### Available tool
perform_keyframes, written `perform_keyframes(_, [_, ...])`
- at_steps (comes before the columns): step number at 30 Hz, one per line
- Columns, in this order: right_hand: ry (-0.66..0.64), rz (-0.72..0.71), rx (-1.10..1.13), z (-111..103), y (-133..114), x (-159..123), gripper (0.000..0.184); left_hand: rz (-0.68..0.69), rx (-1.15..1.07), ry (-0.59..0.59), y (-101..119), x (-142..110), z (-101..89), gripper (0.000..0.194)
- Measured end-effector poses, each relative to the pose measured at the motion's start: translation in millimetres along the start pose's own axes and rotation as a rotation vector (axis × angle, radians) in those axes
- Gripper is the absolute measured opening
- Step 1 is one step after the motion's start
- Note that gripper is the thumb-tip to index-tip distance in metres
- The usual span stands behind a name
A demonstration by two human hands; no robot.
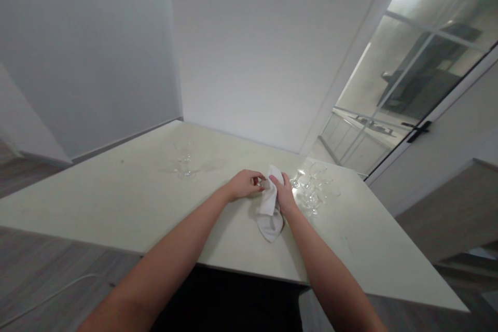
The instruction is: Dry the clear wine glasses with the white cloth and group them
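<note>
- Directly ahead of you, a plain white wall (252,57) meets the far edge of the pale, smooth-topped table (116,202); a grey wall (97,52) borders its left side.
- To the right, beyond the table, stands a white-framed, glass-paned door (392,93) with a black handle (419,130).
- Just beside your right hand (285,196), on its outer side, a crowded group of clear stemmed glasses (311,194) takes up that part of the table; they overlap too much for you to count.
- Well apart, to the left and farther back than your left hand (246,184), you have a clear stemmed glass (185,158), faint against the pale top.
- Between your hands, above the table, is a small clear glass piece (264,183), mostly hidden by fingers and fabric; you cannot tell its full shape.
- Your left thumb and fingers curl around that piece, at the upper left of the soft white cloth (270,220).
- Your right hand grips the cloth from its right side, thumb on top, and its lower end droops toward you.
</note>
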State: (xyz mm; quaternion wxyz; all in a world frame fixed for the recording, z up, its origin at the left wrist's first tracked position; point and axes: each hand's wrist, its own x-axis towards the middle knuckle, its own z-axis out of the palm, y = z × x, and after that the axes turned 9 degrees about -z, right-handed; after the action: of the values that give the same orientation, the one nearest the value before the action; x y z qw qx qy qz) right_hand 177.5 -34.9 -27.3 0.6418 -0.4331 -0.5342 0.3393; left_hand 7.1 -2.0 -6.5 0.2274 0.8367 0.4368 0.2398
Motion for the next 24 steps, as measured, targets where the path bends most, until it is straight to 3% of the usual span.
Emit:
perform_keyframes(3, [-0.037, -0.178, -0.114, 0.0, -3.7, -1.7, 0.047, -0.042, -0.119, -0.132, -5.2, 3.3, -0.2, 0.034])
perform_keyframes(5, [-0.003, -0.169, -0.103, 0.7, -2.0, -0.9, 0.049, 0.000, -0.030, -0.040, -4.7, 4.6, -1.2, 0.032])
perform_keyframes(8, [0.120, 0.012, 0.040, 0.7, 4.0, 3.5, 0.043, 0.125, 0.171, 0.196, 1.4, 3.0, -2.5, 0.030])
perform_keyframes(11, [0.150, 0.108, 0.126, -1.4, 6.5, 7.2, 0.041, 0.176, 0.196, 0.245, 7.8, -1.1, -2.4, 0.029])
perform_keyframes(14, [0.091, 0.056, 0.084, -2.8, 3.2, 6.5, 0.040, 0.090, 0.009, 0.169, 8.3, -1.3, -2.3, 0.028])
perform_keyframes(17, [0.051, -0.003, 0.124, -1.3, -0.7, 3.5, 0.042, -0.090, -0.341, -0.040, 3.3, 4.1, -3.0, 0.030])
perform_keyframes(20, [0.005, 0.122, 0.364, 0.1, -1.2, 3.2, 0.041, -0.225, -0.615, -0.197, -1.8, 9.1, -4.1, 0.032])
perform_keyframes(24, [-0.146, 0.347, 0.547, -4.1, 0.4, 7.4, 0.046, -0.203, -0.677, -0.207, -4.5, 7.5, -5.9, 0.032])
